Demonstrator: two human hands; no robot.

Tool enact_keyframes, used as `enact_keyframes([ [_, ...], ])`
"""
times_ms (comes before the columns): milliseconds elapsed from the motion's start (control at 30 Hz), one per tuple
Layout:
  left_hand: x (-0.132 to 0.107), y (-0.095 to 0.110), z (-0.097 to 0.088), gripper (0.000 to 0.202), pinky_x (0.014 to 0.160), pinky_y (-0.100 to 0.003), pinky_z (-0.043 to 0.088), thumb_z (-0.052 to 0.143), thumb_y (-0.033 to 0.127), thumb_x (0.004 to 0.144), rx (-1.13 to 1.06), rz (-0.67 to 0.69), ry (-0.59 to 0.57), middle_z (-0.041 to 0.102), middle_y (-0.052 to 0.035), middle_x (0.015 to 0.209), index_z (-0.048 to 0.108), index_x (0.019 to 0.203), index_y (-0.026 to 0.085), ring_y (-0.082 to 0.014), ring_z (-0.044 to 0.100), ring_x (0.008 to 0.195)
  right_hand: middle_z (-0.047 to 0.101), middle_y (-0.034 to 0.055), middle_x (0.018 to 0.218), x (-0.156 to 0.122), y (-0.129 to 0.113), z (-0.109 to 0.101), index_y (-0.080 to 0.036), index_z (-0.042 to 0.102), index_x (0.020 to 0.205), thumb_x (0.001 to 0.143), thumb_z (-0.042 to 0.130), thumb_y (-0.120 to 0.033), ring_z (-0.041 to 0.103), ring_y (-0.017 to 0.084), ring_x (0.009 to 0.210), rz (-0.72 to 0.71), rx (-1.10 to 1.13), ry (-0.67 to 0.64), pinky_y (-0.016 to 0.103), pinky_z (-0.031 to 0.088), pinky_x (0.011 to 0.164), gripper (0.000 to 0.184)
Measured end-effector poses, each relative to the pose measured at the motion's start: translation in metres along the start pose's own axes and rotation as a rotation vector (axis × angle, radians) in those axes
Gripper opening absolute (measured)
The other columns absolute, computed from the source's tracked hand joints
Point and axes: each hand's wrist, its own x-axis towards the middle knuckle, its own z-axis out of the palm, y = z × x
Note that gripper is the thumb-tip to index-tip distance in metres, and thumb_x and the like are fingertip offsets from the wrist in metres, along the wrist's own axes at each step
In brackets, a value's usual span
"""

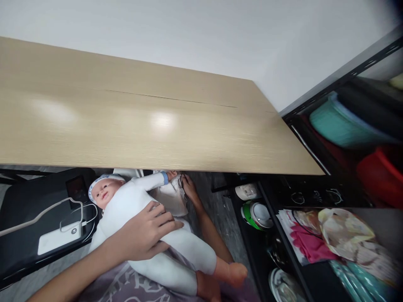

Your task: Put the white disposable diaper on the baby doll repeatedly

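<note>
A baby doll (pixel 121 207) in a white suit and a patterned cap lies on its back across my lap, head to the left, bare feet to the lower right. My left hand (pixel 151 230) lies over its belly and hip with the fingers loosely spread. Beyond the doll, low under the tabletop edge, my right hand (pixel 189 188) has its fingers closed at the dark-trimmed edge of a whitish cloth bag (pixel 171 197). The table edge partly covers this bag. One doll arm reaches over it.
A wooden tabletop (pixel 157 130) spans the view above my hands. On the left, a white power bank (pixel 59 240) with cables lies on a black seat (pixel 19 209). To the right, black shelves (pixel 299 256) hold tins, plastic bags, a teal basin (pixel 343 121) and a red basin (pixel 382 176).
</note>
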Motion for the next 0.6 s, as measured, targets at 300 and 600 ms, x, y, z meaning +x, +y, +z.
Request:
enact_keyframes([
  [300, 0.000, 0.000, -0.001, 0.050, 0.099, -0.047, 0.043, 0.079, 0.031, 0.105, 0.027, 0.038, 0.004, 0.077, -0.0062, 0.119, 0.064, 0.152, 0.022, -0.0294, 0.062, 0.105, 0.077, 0.0133, 0.148, -0.033, -0.113, -0.061, -0.024, 0.074, 0.147, 0.117, 0.060, -0.037, 0.071, 0.029, 0.142, -0.361, 0.044, -0.151, 0.047, 0.054, 0.127, 0.036],
  [600, -0.012, 0.021, -0.002, 0.065, 0.098, -0.047, 0.044, 0.085, 0.037, 0.104, 0.185, -0.011, -0.027, 0.074, -0.0099, 0.114, 0.061, 0.161, 0.016, -0.0317, 0.063, 0.103, 0.082, 0.0118, 0.127, 0.015, -0.193, -0.024, -0.019, 0.071, 0.129, 0.108, 0.074, -0.025, 0.077, 0.031, 0.119, -0.559, -0.364, -0.647, 0.042, 0.061, 0.104, 0.022],
])
